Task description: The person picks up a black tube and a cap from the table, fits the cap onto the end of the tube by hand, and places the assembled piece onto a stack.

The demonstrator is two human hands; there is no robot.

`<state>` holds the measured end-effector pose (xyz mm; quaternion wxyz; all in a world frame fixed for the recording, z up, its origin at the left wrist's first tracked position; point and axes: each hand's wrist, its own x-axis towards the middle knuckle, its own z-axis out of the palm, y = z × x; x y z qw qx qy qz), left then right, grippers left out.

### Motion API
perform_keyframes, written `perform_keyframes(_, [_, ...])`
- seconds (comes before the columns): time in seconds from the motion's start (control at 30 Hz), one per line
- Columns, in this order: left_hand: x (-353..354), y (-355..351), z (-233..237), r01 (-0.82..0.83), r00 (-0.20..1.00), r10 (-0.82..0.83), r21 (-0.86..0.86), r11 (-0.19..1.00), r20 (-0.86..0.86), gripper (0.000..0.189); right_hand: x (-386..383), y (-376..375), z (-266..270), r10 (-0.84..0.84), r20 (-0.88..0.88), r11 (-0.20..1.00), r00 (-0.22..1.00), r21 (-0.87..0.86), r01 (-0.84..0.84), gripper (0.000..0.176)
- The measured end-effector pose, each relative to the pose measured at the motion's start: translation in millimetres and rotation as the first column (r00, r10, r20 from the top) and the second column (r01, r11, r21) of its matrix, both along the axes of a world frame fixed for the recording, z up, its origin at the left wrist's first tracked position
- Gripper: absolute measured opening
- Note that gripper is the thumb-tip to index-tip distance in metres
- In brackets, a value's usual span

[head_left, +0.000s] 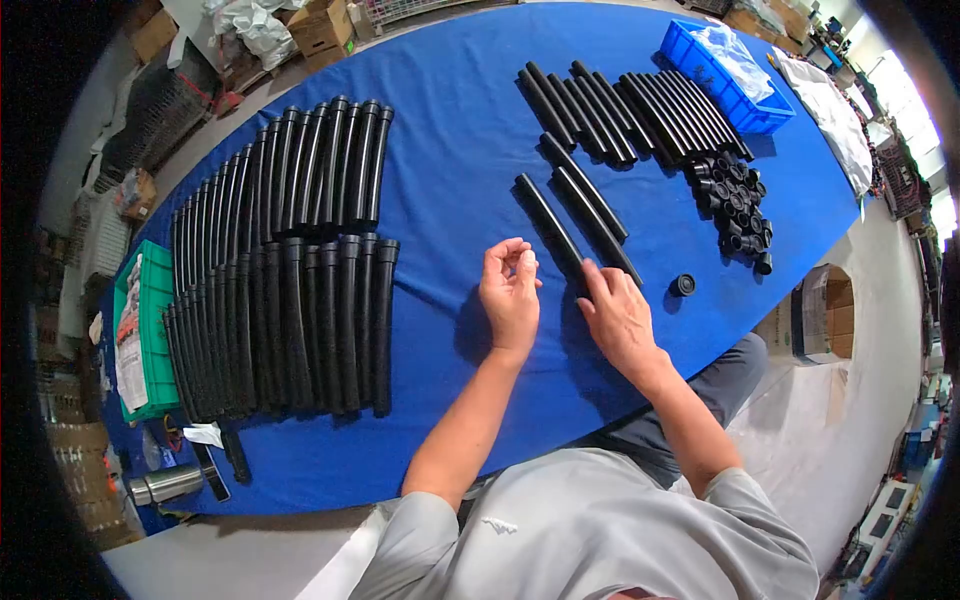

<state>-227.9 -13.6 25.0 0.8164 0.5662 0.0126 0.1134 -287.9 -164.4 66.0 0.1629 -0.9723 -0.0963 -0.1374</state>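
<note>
My right hand has its thumb and fingers closed on the near end of a black tube, which lies slanted on the blue cloth. To its left, my left hand is raised with fingers curled in toward the thumb; what it holds, if anything, I cannot make out. Two more black tubes lie just beyond the gripped one. A single round black cap rests to the right of my right hand.
Capped black tubes lie in two rows at left, beside a green crate. Farther right are uncapped tubes, a pile of black caps and a blue bin. A metal flask and a phone lie near the left edge.
</note>
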Motion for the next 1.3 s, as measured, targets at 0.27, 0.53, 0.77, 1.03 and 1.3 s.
perform_keyframes(0.27, [6.7,13.6,17.1,-0.236,0.885,-0.142,0.690,0.684,0.443,0.054,-17.2,-4.1,1.8,-0.008,-0.111,0.951,0.994,0.306,0.042,0.043])
perform_keyframes(0.53, [-22.2,17.2,31.8,-0.078,0.856,-0.480,0.966,0.245,0.191,0.033,-53.4,-56.7,4.2,0.169,-0.367,0.417,0.915,0.868,0.271,0.029])
perform_keyframes(0.77, [-100.4,57.9,67.9,0.512,0.817,-0.492,0.769,0.382,-0.299,0.030,-73.9,-47.5,11.9,0.631,-0.133,-0.151,0.764,0.945,0.290,0.046])
perform_keyframes(1.03, [-116.2,112.3,85.5,0.788,0.615,-0.554,0.466,0.402,-0.561,0.036,-88.7,-2.0,6.6,0.680,0.042,-0.005,0.732,0.999,-0.052,0.043])
perform_keyframes(1.3, [-105.7,113.4,83.4,0.833,0.550,-0.641,0.409,0.374,-0.536,0.036,-94.1,2.0,1.4,0.516,0.058,0.015,0.855,0.997,-0.076,0.042])
